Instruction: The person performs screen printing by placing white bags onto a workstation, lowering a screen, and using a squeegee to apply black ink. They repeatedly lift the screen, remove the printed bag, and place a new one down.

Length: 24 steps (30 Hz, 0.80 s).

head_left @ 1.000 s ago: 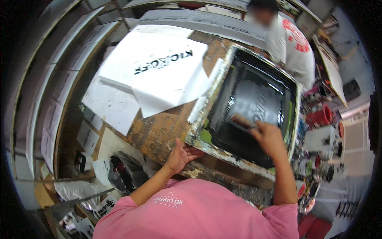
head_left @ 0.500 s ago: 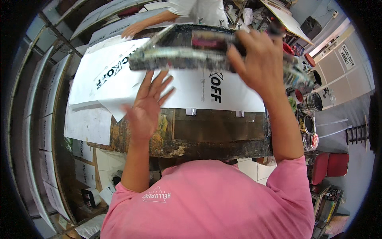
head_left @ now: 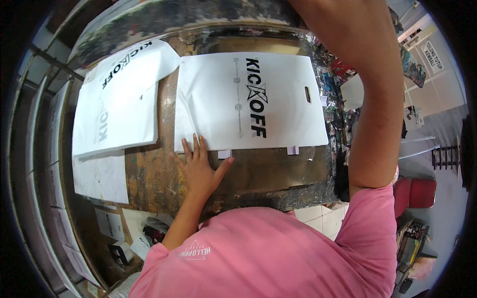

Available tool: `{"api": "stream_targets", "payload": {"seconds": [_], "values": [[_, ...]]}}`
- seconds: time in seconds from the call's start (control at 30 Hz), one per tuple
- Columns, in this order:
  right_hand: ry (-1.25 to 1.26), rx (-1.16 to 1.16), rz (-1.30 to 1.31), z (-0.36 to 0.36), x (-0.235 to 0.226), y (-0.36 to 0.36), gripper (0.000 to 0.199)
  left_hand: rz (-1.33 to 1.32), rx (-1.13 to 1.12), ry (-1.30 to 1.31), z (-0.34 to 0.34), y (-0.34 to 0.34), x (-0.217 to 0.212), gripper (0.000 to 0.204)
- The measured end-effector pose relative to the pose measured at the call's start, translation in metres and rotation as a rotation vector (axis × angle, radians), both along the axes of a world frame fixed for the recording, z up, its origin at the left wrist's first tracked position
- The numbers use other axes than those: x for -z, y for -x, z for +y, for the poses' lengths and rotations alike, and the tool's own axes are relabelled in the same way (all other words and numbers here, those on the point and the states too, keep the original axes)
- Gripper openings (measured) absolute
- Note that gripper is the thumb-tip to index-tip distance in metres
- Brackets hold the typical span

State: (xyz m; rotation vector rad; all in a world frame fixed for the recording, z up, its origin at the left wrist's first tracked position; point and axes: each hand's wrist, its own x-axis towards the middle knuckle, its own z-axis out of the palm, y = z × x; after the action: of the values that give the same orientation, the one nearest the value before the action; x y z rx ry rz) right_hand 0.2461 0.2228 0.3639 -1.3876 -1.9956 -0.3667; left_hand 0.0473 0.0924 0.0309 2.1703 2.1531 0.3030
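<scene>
A flat white bag (head_left: 211, 94) with black printed lettering and a cut-out handle slot lies on the stained worktable (head_left: 149, 174). My left hand (head_left: 198, 166) is spread, its fingertips on the bag's near left corner and its thumb by a small pale tab (head_left: 225, 154). My right forearm (head_left: 380, 84) reaches up past the top edge, which hides the hand. Across the top stands the raised edge of an ink-stained frame (head_left: 174, 25), smeared by motion. Whether my right hand holds it cannot be seen.
More printed white bags (head_left: 126, 116) overlap on the table's left side. Metal shelving (head_left: 44, 124) with white sheets runs along the far left. At the right are a red chair (head_left: 422, 199) and a wall rack (head_left: 445, 158).
The frame has swung up and away, uncovering the bag. My left hand has dropped onto the bag's near corner. My right hand has left view at the top. The other person is no longer visible.
</scene>
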Motion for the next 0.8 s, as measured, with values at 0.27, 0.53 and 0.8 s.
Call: {"api": "stream_targets", "payload": {"seconds": [0.27, 0.53, 0.8], "values": [[0.172, 0.051, 0.031, 0.017, -0.025, 0.008, 0.047, -0.776, -0.038, -0.430, 0.087, -0.015, -0.104, 0.037], [0.327, 0.047, 0.069, 0.016, -0.044, 0.011, 0.046, -1.078, -0.408, -0.380, 0.056, 0.082, -0.090, 0.044], [0.003, -0.097, -0.063, 0.023, 0.006, -0.024, 0.042, -1.060, -0.460, -0.271, 0.058, 0.295, -0.075, 0.071]]}}
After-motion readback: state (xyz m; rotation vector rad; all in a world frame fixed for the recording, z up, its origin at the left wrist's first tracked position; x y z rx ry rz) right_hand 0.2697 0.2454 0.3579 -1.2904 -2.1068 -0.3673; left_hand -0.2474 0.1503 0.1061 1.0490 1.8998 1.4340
